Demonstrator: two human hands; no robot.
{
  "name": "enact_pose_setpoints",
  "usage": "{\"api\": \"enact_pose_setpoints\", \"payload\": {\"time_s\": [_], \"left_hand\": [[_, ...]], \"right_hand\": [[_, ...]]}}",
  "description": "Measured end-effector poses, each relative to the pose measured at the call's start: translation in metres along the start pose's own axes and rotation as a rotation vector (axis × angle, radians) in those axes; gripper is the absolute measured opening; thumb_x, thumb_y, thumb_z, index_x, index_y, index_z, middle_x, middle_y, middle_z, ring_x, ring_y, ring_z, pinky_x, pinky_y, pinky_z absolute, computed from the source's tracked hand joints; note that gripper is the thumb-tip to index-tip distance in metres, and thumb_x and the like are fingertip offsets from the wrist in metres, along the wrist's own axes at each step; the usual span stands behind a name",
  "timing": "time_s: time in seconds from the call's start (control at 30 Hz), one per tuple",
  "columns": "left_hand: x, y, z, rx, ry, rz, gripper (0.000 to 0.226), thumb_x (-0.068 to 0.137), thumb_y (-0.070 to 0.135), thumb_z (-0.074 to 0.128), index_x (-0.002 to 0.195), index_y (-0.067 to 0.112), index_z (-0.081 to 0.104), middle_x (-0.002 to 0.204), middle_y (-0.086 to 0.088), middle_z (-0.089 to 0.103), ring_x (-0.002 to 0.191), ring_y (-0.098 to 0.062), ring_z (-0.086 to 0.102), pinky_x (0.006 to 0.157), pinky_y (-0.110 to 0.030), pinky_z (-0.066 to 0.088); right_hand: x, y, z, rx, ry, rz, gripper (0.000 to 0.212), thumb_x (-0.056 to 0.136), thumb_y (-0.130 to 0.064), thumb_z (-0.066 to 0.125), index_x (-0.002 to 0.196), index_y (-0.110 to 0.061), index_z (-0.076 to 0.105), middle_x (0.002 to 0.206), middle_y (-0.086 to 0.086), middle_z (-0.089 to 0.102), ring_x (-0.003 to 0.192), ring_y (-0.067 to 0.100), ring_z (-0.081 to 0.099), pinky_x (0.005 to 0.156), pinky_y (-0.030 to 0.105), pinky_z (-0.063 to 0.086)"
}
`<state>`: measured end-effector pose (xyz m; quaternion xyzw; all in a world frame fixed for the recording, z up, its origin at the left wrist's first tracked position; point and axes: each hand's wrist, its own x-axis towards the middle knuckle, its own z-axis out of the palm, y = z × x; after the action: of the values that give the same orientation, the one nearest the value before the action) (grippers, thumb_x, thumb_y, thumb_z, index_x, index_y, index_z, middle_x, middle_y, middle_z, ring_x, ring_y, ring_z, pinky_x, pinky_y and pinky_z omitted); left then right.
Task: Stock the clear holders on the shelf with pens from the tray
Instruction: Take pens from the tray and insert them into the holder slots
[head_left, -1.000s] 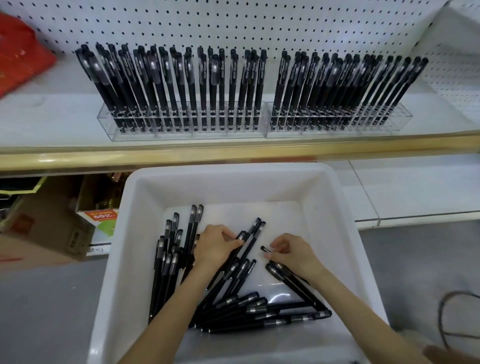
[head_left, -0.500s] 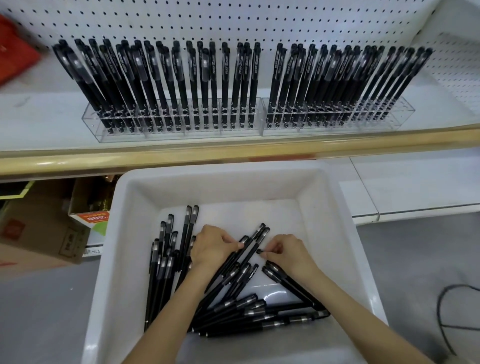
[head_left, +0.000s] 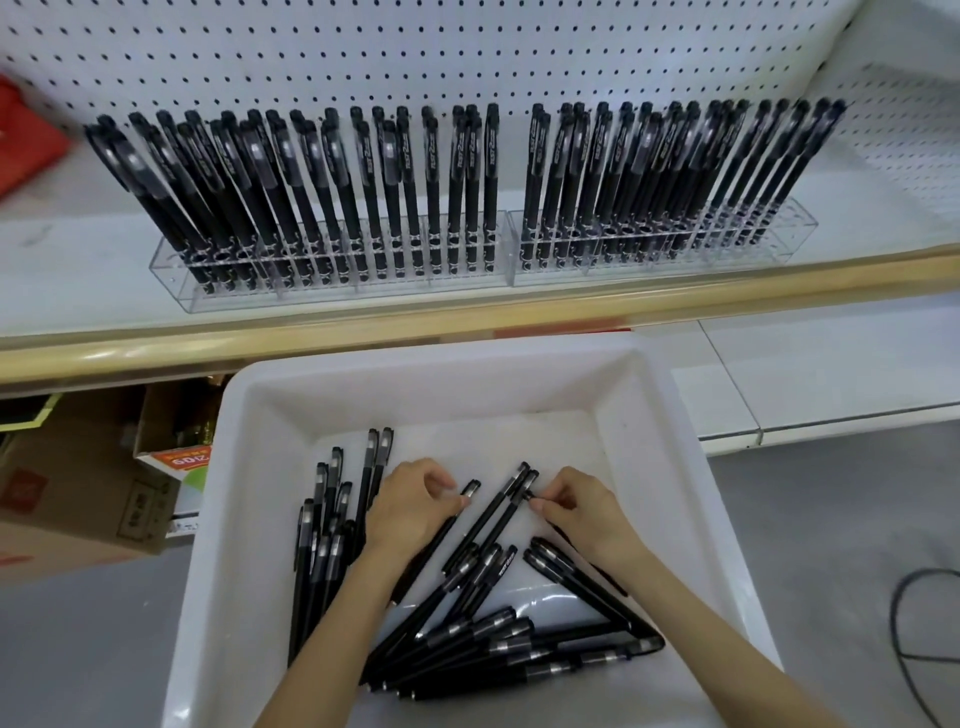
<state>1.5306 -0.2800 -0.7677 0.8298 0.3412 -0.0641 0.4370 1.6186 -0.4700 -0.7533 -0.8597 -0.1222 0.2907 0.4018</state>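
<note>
Both hands have edged forward in the tray (head_left: 441, 358): the left hand (head_left: 410, 512) pinches one pen (head_left: 470, 489) by its cap, and the right hand (head_left: 582, 514) pinches another pen (head_left: 530, 496) by its end, both seemingly ready to lift. Beyond, the holders (head_left: 337, 293) on the shelf (head_left: 78, 270) look nearly full.

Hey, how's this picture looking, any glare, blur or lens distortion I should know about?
Head view: the wide-angle lens bows the gold shelf edge and fans the pens in the clear holders outward; a soft glare patch sits on the floor of the white tray; the leftmost pens look smeared; lighting is even.
</note>
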Motion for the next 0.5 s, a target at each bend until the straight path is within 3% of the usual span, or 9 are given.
{"api": "enact_pose_setpoints", "payload": {"time_s": [0.1, 0.17, 0.27, 0.37, 0.5], "left_hand": [[0.002, -0.004, 0.000, -0.075, 0.029, -0.007, 0.013, 0.076, 0.028, 0.078, 0.081, 0.025, 0.066, 0.088, 0.006, 0.066, 0.083, -0.007, 0.062, 0.078, -0.029, 0.053], [0.004, -0.005, 0.000, -0.131, 0.049, -0.027, 0.006, 0.080, 0.027, 0.074, 0.081, 0.024, 0.070, 0.085, 0.006, 0.069, 0.084, -0.011, 0.065, 0.078, -0.029, 0.054], [0.005, -0.005, 0.000, -0.204, 0.066, -0.038, 0.007, 0.084, 0.028, 0.071, 0.084, 0.021, 0.072, 0.083, 0.006, 0.070, 0.083, -0.014, 0.066, 0.077, -0.033, 0.056], [0.002, -0.003, 0.002, -0.157, 0.066, -0.021, 0.016, 0.077, 0.033, 0.077, 0.084, 0.021, 0.069, 0.086, 0.007, 0.067, 0.082, -0.008, 0.063, 0.071, -0.022, 0.050], [0.003, 0.000, 0.003, -0.056, 0.048, -0.026, 0.020, 0.072, 0.032, 0.082, 0.082, 0.023, 0.067, 0.088, 0.006, 0.065, 0.081, -0.006, 0.062, 0.078, -0.030, 0.054]], "right_hand": [[0.000, 0.001, -0.002, 0.066, 0.025, 0.003, 0.014, 0.087, -0.016, 0.069, 0.080, -0.013, 0.057, 0.085, 0.011, 0.068, 0.082, 0.019, 0.064, 0.071, 0.021, 0.048], [-0.001, -0.001, -0.004, 0.115, 0.030, -0.013, 0.015, 0.086, -0.014, 0.070, 0.079, -0.013, 0.056, 0.079, 0.009, 0.069, 0.078, 0.018, 0.066, 0.071, 0.025, 0.050], [-0.002, -0.002, -0.006, 0.128, 0.035, -0.020, 0.018, 0.082, -0.015, 0.074, 0.077, -0.018, 0.057, 0.077, 0.004, 0.069, 0.076, 0.013, 0.066, 0.069, 0.019, 0.049], [-0.002, -0.005, -0.007, 0.144, 0.046, -0.031, 0.020, 0.077, -0.015, 0.079, 0.078, -0.023, 0.060, 0.077, -0.001, 0.069, 0.076, 0.008, 0.065, 0.068, 0.012, 0.047], [-0.004, -0.011, -0.011, 0.101, 0.026, -0.072, 0.025, 0.076, -0.014, 0.080, 0.077, -0.033, 0.064, 0.076, -0.012, 0.066, 0.070, -0.006, 0.060, 0.066, 0.007, 0.044]]}}
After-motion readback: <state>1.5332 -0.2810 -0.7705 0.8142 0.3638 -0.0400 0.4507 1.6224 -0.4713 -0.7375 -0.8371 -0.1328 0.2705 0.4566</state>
